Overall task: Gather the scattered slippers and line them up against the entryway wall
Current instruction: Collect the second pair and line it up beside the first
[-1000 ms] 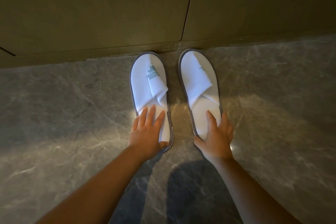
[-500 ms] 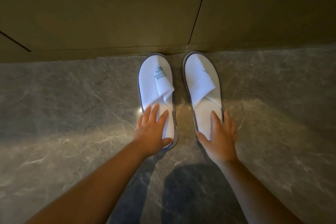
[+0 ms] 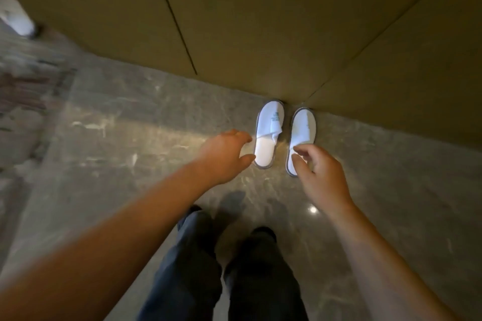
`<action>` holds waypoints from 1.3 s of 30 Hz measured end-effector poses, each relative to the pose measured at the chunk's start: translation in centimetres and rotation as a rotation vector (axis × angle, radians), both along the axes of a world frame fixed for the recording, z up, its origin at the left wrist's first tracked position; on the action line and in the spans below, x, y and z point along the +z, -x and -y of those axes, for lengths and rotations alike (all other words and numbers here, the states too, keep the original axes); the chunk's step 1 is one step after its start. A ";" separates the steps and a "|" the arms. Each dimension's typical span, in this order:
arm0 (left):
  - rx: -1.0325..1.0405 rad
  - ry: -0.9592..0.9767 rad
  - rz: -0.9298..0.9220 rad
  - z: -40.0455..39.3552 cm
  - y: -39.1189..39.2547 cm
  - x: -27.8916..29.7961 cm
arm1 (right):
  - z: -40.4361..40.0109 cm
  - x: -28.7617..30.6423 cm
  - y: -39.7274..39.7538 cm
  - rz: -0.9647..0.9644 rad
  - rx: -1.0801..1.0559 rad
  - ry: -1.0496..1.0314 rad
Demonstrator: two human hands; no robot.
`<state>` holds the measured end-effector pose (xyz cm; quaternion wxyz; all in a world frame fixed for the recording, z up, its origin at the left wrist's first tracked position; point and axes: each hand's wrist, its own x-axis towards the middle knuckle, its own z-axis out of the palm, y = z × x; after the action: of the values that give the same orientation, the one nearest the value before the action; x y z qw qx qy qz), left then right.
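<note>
Two white slippers with grey soles lie side by side on the marble floor, toes touching the olive-brown wall (image 3: 260, 34). The left slipper (image 3: 268, 133) carries a small printed logo; the right slipper (image 3: 302, 133) sits parallel to it. My left hand (image 3: 224, 156) hovers above the floor just left of the left slipper's heel, fingers loosely apart, holding nothing. My right hand (image 3: 320, 177) hangs in front of the right slipper's heel, fingers curled and apart, holding nothing. Neither hand touches a slipper.
My legs in dark trousers (image 3: 221, 268) stand on the grey marble floor (image 3: 130, 164) below the hands. A blurred white object (image 3: 15, 18) lies at the far left by the wall. Darker patterned flooring (image 3: 26, 91) runs along the left edge.
Both hands have lifted off the slippers' heels and drawn back. The view has risen and pulled away, so the slippers look smaller and my legs show.
</note>
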<state>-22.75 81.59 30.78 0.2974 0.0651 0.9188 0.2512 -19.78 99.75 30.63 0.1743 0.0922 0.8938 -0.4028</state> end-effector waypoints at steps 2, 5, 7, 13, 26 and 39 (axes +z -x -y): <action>0.089 -0.004 -0.029 2.0 -1.3 7.6 | 2.0 7.7 -0.1 -0.017 0.063 0.066; 0.217 -0.017 -0.092 5.0 -3.9 17.4 | 5.0 17.4 -0.2 -0.049 0.155 0.148; 0.315 -0.041 -0.126 6.8 -6.2 22.6 | 7.2 22.5 -0.7 -0.063 0.219 0.202; 0.665 -0.087 -0.249 14.1 -12.4 31.2 | 16.1 30.7 -2.1 -0.093 0.441 0.291; 1.042 -0.023 -0.402 39.5 -16.9 36.9 | 43.2 34.4 -2.1 -0.040 0.777 0.350; 1.392 -0.030 -0.521 63.6 -10.2 35.9 | 67.8 32.8 8.4 0.009 0.948 0.306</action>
<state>-12.50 18.03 66.68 -0.1592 -0.4705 0.7849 0.3704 -28.17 31.96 63.40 0.3538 -0.3490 0.7673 -0.4053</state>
